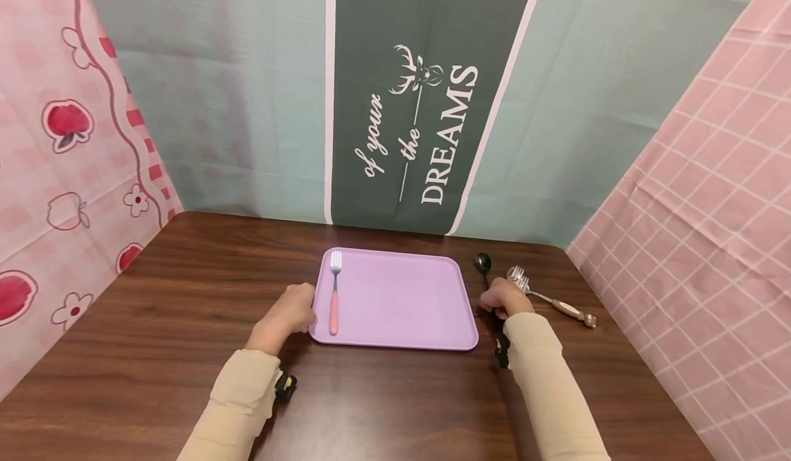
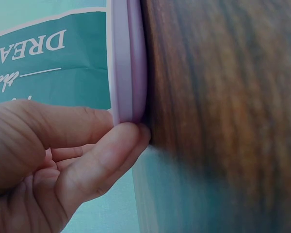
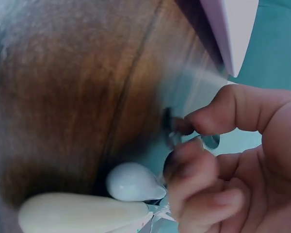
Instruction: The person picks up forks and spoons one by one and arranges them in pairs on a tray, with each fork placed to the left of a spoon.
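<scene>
A purple tray (image 1: 402,299) lies on the table, with a pink-handled fork (image 1: 334,303) along its left side. My left hand (image 1: 296,310) is at the tray's left edge. In the left wrist view, its thumb and fingers (image 2: 114,145) pinch the tray's rim (image 2: 128,63). My right hand (image 1: 505,298) is just right of the tray and pinches the handle of a dark spoon (image 1: 483,262), whose bowl points away from me. In the right wrist view, thumb and fingertips meet around the dark handle (image 3: 169,127); the curled fingers partly hide it.
Right of my right hand lies a fork (image 1: 519,279) beside a pale-handled utensil (image 1: 565,308) with a figure-shaped end. Pale rounded handles (image 3: 82,213) show near the fingers in the right wrist view. Cloth hangs behind the table (image 1: 395,406) and at both sides.
</scene>
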A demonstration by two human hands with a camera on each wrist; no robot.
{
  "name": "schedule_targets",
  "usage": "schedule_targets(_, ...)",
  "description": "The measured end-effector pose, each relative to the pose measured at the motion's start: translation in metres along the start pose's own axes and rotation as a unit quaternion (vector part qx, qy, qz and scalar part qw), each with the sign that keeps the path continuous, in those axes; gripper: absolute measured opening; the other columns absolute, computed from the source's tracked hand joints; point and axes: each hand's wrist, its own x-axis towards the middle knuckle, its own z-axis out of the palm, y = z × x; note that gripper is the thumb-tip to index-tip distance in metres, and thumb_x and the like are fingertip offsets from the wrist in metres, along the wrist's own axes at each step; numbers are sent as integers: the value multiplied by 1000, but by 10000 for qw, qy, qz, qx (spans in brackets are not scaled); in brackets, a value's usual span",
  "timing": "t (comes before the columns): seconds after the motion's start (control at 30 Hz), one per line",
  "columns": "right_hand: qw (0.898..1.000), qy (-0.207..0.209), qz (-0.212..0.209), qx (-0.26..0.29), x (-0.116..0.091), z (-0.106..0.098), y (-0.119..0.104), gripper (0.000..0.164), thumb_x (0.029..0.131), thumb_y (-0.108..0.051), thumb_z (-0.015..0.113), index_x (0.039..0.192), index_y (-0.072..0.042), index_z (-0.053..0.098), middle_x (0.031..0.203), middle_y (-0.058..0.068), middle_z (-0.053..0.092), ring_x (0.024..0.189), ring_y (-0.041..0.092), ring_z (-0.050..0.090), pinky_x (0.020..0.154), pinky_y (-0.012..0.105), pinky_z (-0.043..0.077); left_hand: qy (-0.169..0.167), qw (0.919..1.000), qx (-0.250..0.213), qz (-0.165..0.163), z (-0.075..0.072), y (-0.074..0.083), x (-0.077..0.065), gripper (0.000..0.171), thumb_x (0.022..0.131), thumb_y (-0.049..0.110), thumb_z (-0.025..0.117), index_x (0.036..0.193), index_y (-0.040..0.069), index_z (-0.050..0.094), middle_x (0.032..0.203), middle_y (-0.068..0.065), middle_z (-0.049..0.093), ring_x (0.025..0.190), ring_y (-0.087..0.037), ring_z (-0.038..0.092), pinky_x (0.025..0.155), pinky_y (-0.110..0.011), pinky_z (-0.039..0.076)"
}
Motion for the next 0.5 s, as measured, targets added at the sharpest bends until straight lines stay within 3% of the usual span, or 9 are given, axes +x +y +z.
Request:
schedule_targets(0.3,9950,-158,13,984,0,-4,6,11,76,3,58,76,4,47,62,11,47,46,17,51,47,28,51,19,10000,20,4,-1,1,-1,14,65,-12,57,67,1,52,56,-6,51,44,-16,53,42,-25,45)
schedule_targets(0.5,9925,-261,-126,1187,1,-6,11,11,78,5,61,76,7,50,60,11,49,47,18,55,51,31,54,49,10000,7,25,0,1,-1,15,65,-11,58,66,2,52,55,-6,52,44,-16,53,42,-26,45)
